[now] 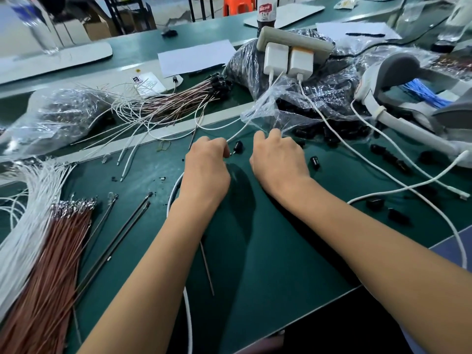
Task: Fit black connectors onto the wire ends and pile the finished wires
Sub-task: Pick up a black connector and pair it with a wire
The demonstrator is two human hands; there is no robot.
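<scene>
Two bare forearms reach forward over a dark green counter [281,264]. The left hand [205,169] has its fingers curled down, pinching a thin white wire [176,190] that loops back under the wrist toward the counter's near edge. A small metal tip shows just past the left fingertips. Just beyond that tip lies a loose black connector [238,145], apart from both hands. The right hand [278,162] rests knuckles up, its fingers curled forward to the mouth of a clear plastic bag [286,108] of black connectors; whether they hold anything cannot be told.

Right of the right fingers, another black connector [314,162] lies on the counter, with more scattered farther right among white charger cables [383,159]. Beyond the left fingers sits a pile of finished wires [178,103] with black connectors on their far ends. Far left of the left fingers, a bundle of brown and white wires [51,251] fans toward the counter's near left edge, with a few dark rods [122,231] between it and the left forearm.

The space between the two forearms is bare green surface, running back to the counter's near edge on the right.
</scene>
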